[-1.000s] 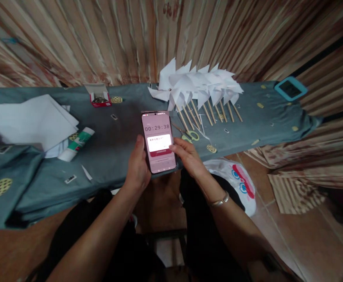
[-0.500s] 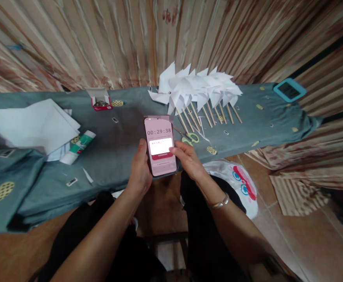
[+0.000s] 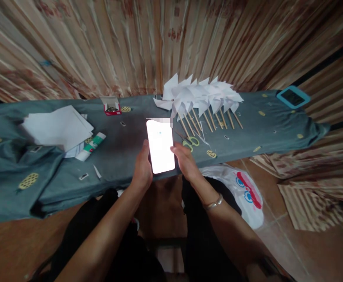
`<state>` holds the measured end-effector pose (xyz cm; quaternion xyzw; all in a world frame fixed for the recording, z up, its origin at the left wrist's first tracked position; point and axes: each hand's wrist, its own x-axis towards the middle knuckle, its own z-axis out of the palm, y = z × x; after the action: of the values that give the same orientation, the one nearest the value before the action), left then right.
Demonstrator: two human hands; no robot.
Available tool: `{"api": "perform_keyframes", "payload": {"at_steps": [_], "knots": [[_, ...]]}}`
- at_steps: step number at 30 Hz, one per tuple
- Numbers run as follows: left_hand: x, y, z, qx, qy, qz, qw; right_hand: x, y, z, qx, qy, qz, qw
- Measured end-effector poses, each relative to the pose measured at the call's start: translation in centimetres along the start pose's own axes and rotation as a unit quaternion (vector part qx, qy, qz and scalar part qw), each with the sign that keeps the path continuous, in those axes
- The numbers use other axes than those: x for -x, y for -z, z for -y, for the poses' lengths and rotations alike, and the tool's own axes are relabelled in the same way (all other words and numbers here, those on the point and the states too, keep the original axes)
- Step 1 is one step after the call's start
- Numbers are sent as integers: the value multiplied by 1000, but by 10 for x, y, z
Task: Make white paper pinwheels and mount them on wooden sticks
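Observation:
A smartphone [image 3: 161, 147] with a bright, nearly all-white screen is held upright between both hands, over the near edge of the covered table. My left hand [image 3: 143, 164] grips its left side, the thumb along the edge. On the other side my right hand [image 3: 187, 160] holds the right edge, thumb at the screen's border. Behind the phone to the right lie green-handled scissors [image 3: 191, 143]. Past them is a row of white paper pinwheels [image 3: 202, 96] on wooden sticks [image 3: 209, 119], overlapping one another.
Left on the green tablecloth [image 3: 127, 145] are a stack of white paper [image 3: 58, 127], a glue stick [image 3: 91, 147] and a small open red box [image 3: 112, 106] of metal bits. A blue-framed device [image 3: 293, 97] sits far right. A white plastic bag [image 3: 232, 188] lies below the table.
The phone screen has gone from a timer reading with a pop-up box to almost plain white. The view has shifted slightly; both hands keep their hold on the phone.

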<state>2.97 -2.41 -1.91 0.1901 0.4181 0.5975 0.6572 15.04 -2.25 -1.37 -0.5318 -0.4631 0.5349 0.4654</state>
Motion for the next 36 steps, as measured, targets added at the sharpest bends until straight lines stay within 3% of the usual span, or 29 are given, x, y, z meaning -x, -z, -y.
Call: {"api": "perform_keyframes", "payload": {"at_steps": [5,10,14,18,25,36], "knots": [[5,-5,-6,-8,-1,-4,1000,-4,-6,-4,-74,-22,-25,997],[10,-9,-14,-23,2,-31,999,-7,-15,-7,-199,-63,-29,978],[13,-8,-16,-21,-5,-18,1000,-7,-19,-5,-237,-92,-52,966],[18,-5,-13,4,5,-9,1000,-6,-18,-2,-248,-97,-57,962],[18,-4,-2,48,32,-56,997,-5,-24,-1,-271,-64,-86,957],[14,-5,-10,66,19,-83,994,-4,-34,-4,-198,-27,-73,977]]}}
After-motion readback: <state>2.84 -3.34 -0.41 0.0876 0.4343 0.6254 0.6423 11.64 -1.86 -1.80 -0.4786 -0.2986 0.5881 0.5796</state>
